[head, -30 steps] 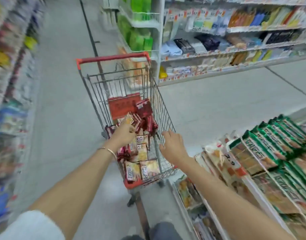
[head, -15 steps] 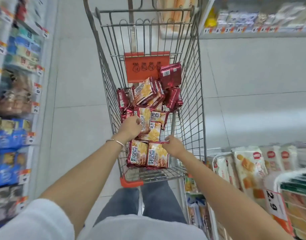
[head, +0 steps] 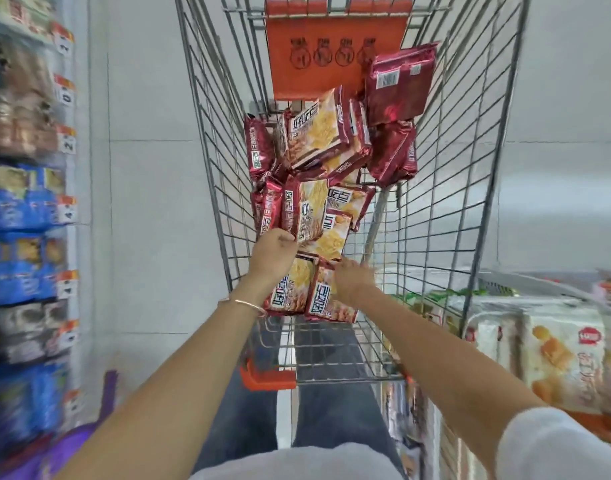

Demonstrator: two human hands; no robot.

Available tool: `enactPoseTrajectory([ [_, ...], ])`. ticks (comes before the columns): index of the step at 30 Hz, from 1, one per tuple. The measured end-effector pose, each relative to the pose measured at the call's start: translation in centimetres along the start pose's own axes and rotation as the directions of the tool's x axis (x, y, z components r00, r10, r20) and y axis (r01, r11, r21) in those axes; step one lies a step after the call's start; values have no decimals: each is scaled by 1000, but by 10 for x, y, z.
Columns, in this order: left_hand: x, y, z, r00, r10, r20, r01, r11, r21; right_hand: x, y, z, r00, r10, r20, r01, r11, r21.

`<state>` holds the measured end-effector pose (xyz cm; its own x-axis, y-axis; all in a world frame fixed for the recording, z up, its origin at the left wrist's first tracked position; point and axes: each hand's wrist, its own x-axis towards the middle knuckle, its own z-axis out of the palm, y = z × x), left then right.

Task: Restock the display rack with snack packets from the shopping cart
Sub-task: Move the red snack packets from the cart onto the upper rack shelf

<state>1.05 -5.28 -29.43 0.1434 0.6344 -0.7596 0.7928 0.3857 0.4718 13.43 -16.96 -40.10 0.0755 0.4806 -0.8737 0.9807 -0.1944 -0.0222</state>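
Note:
A wire shopping cart fills the middle of the view and holds several red-and-yellow snack packets in a loose pile. My left hand grips the lower edge of one upright packet in the middle of the pile. My right hand is blurred and lies on the top edge of the nearest packet; its grasp is unclear. The display rack stands at the right, beside the cart, with white-and-orange packets on it.
An orange plastic flap hangs at the cart's far end. A shelf of blue and brown packs with price tags lines the left. Grey floor tiles lie between that shelf and the cart. My legs stand just behind the cart.
The view has closed in and tilted down over the cart. My left hand has taken hold of a packet in the pile, and my right hand has come off the cart's side onto the nearest packet.

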Motion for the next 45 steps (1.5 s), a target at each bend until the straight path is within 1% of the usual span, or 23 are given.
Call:
enactPoseTrajectory([
  [2,-8,-2,-2,999,-20,46,20,1000,0,-1,2,-10,996,-57,-69,52,997,-65],
  [4,-17,-2,-2,994,-7,106,6,1000,9,-7,9,-24,993,-100,-66,98,995,-26],
  [7,-28,4,-2,991,45,126,-43,999,-25,-23,39,-49,998,-40,-50,50,974,220],
  [9,-34,10,-6,992,89,91,-80,992,-93,-41,68,-70,997,-25,-79,56,908,416],
  [11,-39,13,-11,993,108,57,-97,981,-165,-64,89,-90,993,-21,-113,86,785,613],
  [13,-45,14,-17,991,92,100,-64,966,-252,-80,98,-103,995,-31,-94,96,539,837],
  [15,-49,16,-23,978,3,210,77,927,-368,-87,96,-114,986,-153,-70,114,301,947],
  [17,-53,21,-32,957,-49,287,207,806,-555,-90,88,-127,959,-281,-40,90,168,982],
  [18,-56,23,-38,962,-49,270,212,758,-617,-90,82,-138,958,-282,-52,90,123,988],
  [20,-58,21,-52,988,-46,147,128,770,-625,-80,67,-159,983,-145,-113,121,51,991],
  [21,-62,19,-61,996,-41,83,84,779,-622,-71,59,-169,982,-35,-186,189,128,973],
  [23,-67,13,-78,999,-33,14,34,749,-662,-45,41,-183,924,47,-379,323,434,841],
  [25,-73,4,-90,999,-51,-3,35,722,-691,-27,16,-193,889,-103,-447,375,726,577],
  [26,-76,-1,-94,998,-59,-3,40,712,-701,-16,4,-193,870,-199,-452,378,857,350],
  [27,-81,-4,-98,998,-55,-5,35,703,-710,-14,-6,-195,846,-297,-442,365,928,75],
  [29,-87,-12,-104,998,-55,-13,27,671,-741,-4,-14,-189,827,-410,-386,306,903,-303],
  [30,-90,-16,-106,998,-63,-19,26,643,-765,-1,-14,-185,810,-434,-395,292,882,-370],
  [33,-98,-27,-110,996,-81,-48,8,577,-817,-7,-1,-180,817,-408,-408,324,909,-262],
  [36,-108,-32,-111,992,-102,-72,-5,549,-836,-38,30,-180,818,-349,-457,431,898,85],
  [38,-113,-34,-112,987,-113,-111,-32,542,-840,-74,55,-185,851,-235,-470,457,772,442],
  [40,-116,-33,-113,979,-114,-170,-74,578,-813,-107,76,-189,891,-115,-439,428,537,728],
  [43,-121,-21,-113,977,-62,-205,-112,667,-737,-134,95,-200,911,9,-411,406,141,903],
  [45,-127,-4,-112,977,13,-213,-152,739,-656,-155,94,-210,941,25,-339,340,-53,939],
])
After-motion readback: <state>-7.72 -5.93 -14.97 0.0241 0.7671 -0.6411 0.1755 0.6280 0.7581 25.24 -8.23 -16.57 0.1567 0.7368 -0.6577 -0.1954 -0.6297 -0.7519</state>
